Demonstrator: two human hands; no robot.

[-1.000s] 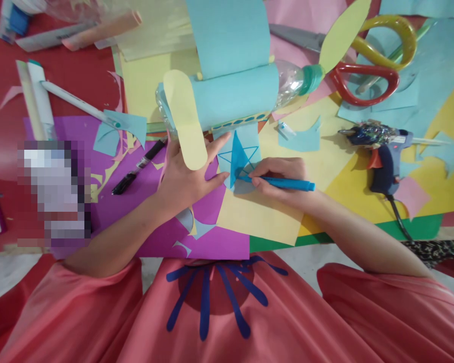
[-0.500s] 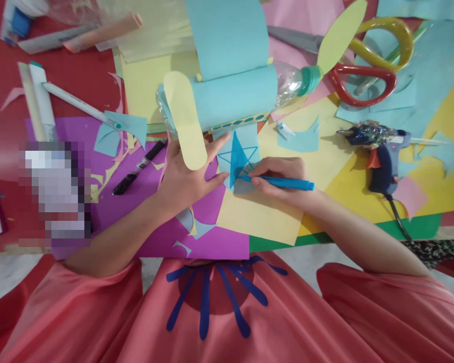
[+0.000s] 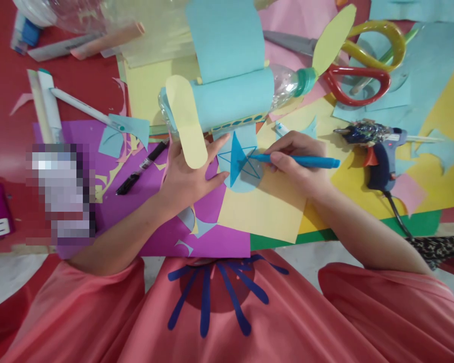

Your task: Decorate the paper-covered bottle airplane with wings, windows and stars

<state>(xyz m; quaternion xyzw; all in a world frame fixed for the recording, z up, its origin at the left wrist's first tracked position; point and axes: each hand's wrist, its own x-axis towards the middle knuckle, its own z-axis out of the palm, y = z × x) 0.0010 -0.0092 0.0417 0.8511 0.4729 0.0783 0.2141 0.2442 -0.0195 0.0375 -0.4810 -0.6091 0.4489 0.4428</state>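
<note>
A blue marker (image 3: 318, 162) is pinched in my right hand (image 3: 300, 151), its tip touching the right part of a drawn star. The star, outlined in blue and partly filled in, is on a light-blue paper piece (image 3: 245, 182) with a rounded lower edge. My left hand (image 3: 185, 179) lies with fingers spread, index finger and thumb at that paper's left edge. A pale-yellow rounded strip (image 3: 192, 146), attached to a bottle wrapped in light-blue paper (image 3: 230, 96), hides some of its fingers. The bottle has a green cap and a yellow paper blade.
A glue gun (image 3: 380, 156) with a cord lies at the right, and large scissors (image 3: 374, 85) lie behind it. A black pen (image 3: 142, 169), white markers (image 3: 83, 108) and paper scraps lie at the left. A pixelated object (image 3: 60, 194) rests near my left forearm.
My right hand and the marker have moved up and right, from the star's filled middle to its right part. My left hand stays in place. The view has shifted slightly.
</note>
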